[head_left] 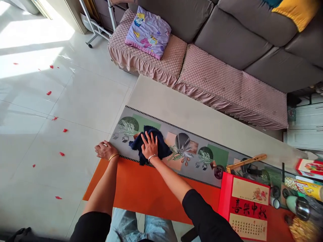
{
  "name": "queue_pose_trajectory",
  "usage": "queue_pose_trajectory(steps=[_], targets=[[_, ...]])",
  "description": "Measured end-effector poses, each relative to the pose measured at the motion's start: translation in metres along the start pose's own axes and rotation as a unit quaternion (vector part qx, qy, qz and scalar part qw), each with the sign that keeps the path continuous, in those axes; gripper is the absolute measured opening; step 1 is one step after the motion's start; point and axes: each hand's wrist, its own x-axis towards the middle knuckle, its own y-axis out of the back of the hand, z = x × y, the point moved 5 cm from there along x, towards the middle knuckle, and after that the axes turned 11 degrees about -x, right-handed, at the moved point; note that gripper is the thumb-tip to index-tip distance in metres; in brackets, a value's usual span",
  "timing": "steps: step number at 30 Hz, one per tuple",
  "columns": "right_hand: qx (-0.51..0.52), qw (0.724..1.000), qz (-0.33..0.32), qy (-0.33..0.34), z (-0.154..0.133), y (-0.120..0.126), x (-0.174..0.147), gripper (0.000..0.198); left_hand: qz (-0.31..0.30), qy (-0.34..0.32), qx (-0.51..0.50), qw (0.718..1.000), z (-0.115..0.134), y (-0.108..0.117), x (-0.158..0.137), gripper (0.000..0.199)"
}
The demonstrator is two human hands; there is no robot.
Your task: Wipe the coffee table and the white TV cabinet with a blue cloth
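Note:
My right hand point(150, 146) lies flat with its fingers spread on a crumpled dark blue cloth point(163, 149). The cloth rests on a grey patterned table runner point(174, 134) with green and peach squares and leaf prints. At the left end of the table, my left hand point(105, 150) is bent over the table edge, fingers curled and their tips partly hidden. An orange table surface point(141, 179) shows on the near side of the runner, and a pale strip point(171, 97) on the far side.
Crowding the table's right end are a red box with Chinese characters point(248, 206), a wooden stick point(246, 163), a yellow packet point(306, 188) and a glass jar point(301, 207). Behind stands a sofa with pink quilted covers point(214, 74). Red scraps point(62, 154) dot the tiled floor.

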Motion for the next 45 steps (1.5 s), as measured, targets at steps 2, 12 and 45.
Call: queue_pose_trajectory(steps=[2,12,45], targets=[[-0.003,0.999,0.032,-0.029,0.007,0.013,0.050,0.067,-0.010,-0.001,0.011,1.000,-0.002,-0.003,-0.001,0.034],[-0.024,0.990,0.109,-0.090,0.049,0.059,0.246,0.064,-0.044,0.001,0.052,0.998,-0.003,-0.004,-0.001,0.041],[0.033,0.995,0.033,0.089,-0.074,0.004,0.084,0.064,-0.054,0.003,0.123,0.991,0.005,-0.006,-0.002,0.038]])
